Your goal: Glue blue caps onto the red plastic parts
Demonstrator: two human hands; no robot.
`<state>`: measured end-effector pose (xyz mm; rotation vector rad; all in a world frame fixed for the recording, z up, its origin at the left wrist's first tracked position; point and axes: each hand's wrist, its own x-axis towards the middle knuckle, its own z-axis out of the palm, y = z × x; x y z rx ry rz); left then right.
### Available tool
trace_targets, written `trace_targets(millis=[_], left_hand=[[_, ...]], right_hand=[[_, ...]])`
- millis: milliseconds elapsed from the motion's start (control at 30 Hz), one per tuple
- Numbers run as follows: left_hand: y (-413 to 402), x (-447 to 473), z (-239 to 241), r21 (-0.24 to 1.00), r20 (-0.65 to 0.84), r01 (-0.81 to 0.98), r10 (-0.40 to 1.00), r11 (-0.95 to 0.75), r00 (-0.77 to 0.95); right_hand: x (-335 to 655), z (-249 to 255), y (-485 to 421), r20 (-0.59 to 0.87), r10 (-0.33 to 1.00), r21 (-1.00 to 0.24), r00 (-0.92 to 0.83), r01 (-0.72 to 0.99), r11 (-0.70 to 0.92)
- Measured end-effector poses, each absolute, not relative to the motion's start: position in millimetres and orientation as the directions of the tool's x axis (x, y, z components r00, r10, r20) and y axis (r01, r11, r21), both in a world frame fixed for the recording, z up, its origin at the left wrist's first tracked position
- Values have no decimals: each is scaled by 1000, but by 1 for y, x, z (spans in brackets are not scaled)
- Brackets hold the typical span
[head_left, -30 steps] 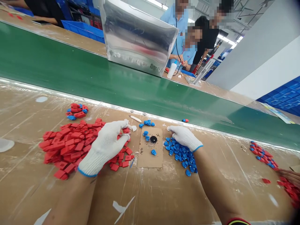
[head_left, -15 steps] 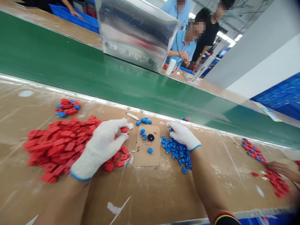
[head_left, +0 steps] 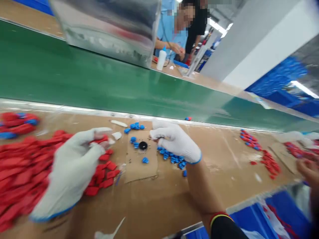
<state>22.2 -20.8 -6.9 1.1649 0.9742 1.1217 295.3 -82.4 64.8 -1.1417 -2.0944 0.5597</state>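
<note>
My left hand [head_left: 73, 162], in a white knit glove, is closed with a red plastic piece [head_left: 101, 139] between thumb and fingers. It is over the right side of a large pile of red pieces [head_left: 22, 174]. My gloved right hand [head_left: 178, 141] is pinched near the right edge of a cardboard sheet [head_left: 141, 171]; what its fingertips hold is hidden. Below that hand lie several small blue pieces [head_left: 173, 157]. On the cardboard sit a round black cup [head_left: 143, 145] and a few blue pieces [head_left: 145, 160], with more blue pieces [head_left: 136, 126] at its far edge.
A green conveyor belt [head_left: 104, 83] runs behind the table, with a metal box [head_left: 109, 36] beyond it. Mixed red and blue pieces [head_left: 18, 122] lie at far left. To the right are another person's hand [head_left: 307, 171] and red pieces [head_left: 271, 164]. Blue bins [head_left: 251, 219] stand below the edge.
The view has swung to the right. My right hand has moved left from above the blue pile to the cardboard's edge. My left hand keeps its red piece.
</note>
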Motion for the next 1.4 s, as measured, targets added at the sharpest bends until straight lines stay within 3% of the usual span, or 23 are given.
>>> trace_targets(millis=[67, 200, 400, 1400], left_hand=[[-22, 34, 4, 973, -17, -227, 998, 29, 56], [-20, 43, 7, 943, -49, -321, 990, 89, 131], [-20, 40, 6, 948, -62, -295, 978, 120, 200], [-22, 40, 1, 958, -40, -266, 970, 105, 238]], right_hand=[[294, 59, -80, 318, 863, -633, -393, 590, 502], [289, 45, -74, 219, 910, -634, -352, 657, 407], [279, 39, -72, 113, 948, -563, -298, 767, 308], [289, 35, -72, 17, 969, -503, -248, 835, 222]])
